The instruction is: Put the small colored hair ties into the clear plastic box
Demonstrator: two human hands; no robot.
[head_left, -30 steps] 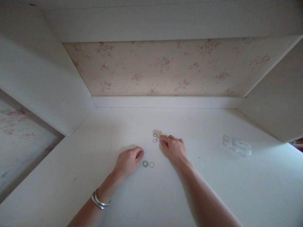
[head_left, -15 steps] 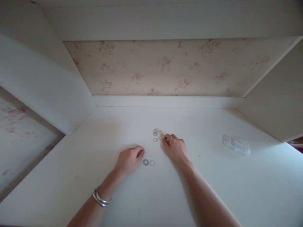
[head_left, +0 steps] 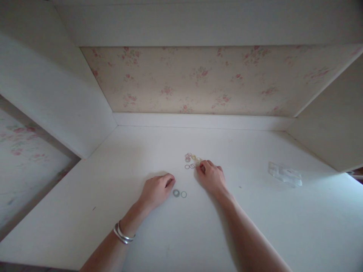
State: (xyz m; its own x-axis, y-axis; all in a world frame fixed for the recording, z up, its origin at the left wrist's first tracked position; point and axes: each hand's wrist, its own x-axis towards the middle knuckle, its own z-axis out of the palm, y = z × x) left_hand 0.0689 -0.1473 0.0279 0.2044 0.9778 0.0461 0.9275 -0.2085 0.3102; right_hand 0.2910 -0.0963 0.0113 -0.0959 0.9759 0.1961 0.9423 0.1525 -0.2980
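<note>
A small heap of thin coloured rings [head_left: 191, 160], pink and yellow and pale, lies just right of the frame's centre on the white desk top [head_left: 283, 226], and the right hand [head_left: 212, 176] rests against its lower right edge with the fingers curled and the fingertips [head_left: 203, 166] drawn close together at the nearest rings; whether a ring is actually pinched between them cannot be told, since the fingers cover the spot. Below and left of the heap, two single rings sit side by side and apart from it, a grey ring [head_left: 176, 193] and a paler ring [head_left: 183, 194] just to its right. The left hand [head_left: 157, 190], with bangles [head_left: 123, 234] on its wrist, lies loosely curled on the desk just left of the grey ring, near it but seemingly not touching, and holds nothing that shows. To lift one ring well, it seems best to nip only the outermost one with thumb and forefinger tips and draw it sideways clear of the heap, as these light loops probably snag on one another. Far out to the right of the frame lies a clear plastic packet [head_left: 285, 174], and flowered wallpaper [head_left: 198, 79] backs the alcove across the top.
</note>
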